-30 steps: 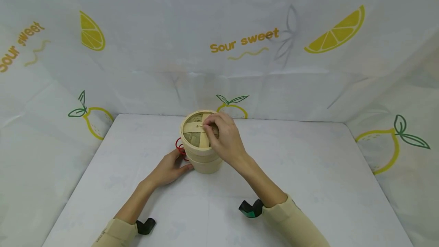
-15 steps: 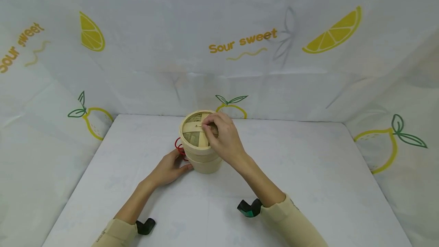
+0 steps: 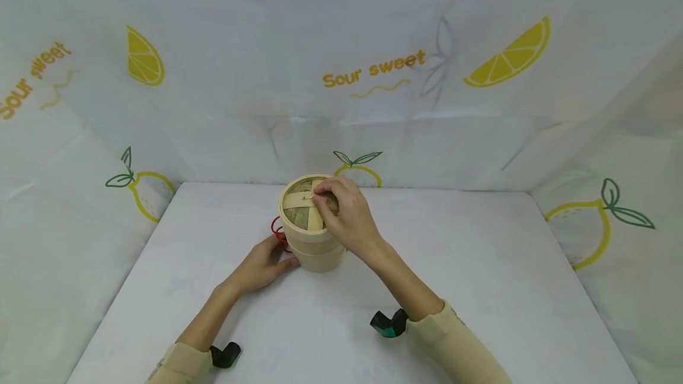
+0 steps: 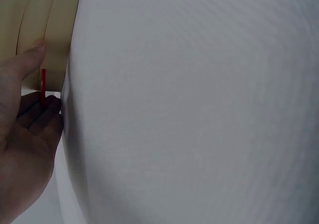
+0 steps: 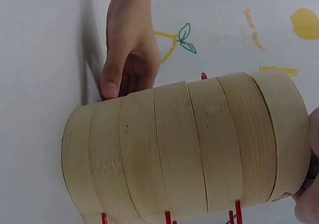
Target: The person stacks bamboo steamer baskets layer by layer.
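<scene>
A stacked bamboo steamer (image 3: 316,253) stands upright on the white table, several tiers high, its bands seen sideways in the right wrist view. On top sits its woven bamboo lid (image 3: 300,216), crossed by two pale strips. My right hand (image 3: 349,213) pinches the small loop at the lid's centre between thumb and fingertips. Low on the left side, my left hand (image 3: 261,264) holds the steamer, its thumb against the wall and its fingers by a red handle (image 4: 43,84). More red handles (image 5: 238,211) stick out from the tiers in the right wrist view.
A white cloth printed with lemons (image 3: 358,173) and lettering hangs behind and at both sides of the table (image 3: 459,265). Black wrist-worn pieces (image 3: 226,355) show beside both beige sleeves (image 3: 453,342).
The head view has shifted slightly, so the backdrop sits a little lower. Both hands keep their places on the steamer and its lid.
</scene>
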A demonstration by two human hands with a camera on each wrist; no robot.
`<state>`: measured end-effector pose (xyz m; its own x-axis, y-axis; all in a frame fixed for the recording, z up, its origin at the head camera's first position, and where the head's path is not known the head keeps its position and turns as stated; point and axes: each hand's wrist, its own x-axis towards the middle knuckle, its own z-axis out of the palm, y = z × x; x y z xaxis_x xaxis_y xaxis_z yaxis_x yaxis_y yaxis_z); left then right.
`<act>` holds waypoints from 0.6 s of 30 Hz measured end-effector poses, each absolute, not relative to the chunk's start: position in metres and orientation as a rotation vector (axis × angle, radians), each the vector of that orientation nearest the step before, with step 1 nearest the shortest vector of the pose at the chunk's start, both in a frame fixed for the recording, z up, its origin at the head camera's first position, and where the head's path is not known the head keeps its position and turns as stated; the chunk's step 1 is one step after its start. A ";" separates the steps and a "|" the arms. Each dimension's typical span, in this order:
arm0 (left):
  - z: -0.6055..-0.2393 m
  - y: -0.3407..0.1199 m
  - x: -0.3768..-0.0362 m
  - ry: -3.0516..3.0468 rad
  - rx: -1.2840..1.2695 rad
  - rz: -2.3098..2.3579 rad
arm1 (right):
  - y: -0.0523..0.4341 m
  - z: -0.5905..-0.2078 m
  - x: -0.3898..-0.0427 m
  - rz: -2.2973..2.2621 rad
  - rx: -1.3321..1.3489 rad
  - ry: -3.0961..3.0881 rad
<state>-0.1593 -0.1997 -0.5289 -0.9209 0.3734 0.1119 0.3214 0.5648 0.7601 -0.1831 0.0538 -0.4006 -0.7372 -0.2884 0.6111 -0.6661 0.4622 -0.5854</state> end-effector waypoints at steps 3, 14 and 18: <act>-0.530 -0.201 -0.161 2.699 0.620 1.307 | 0.056 -0.401 -0.183 1.199 0.797 -2.280; -0.520 -0.216 -0.160 2.755 0.609 1.251 | 0.087 -0.398 -0.181 1.140 0.780 -2.112; -0.506 -0.229 -0.160 2.774 0.591 1.168 | 0.109 -0.401 -0.177 1.073 0.754 -2.093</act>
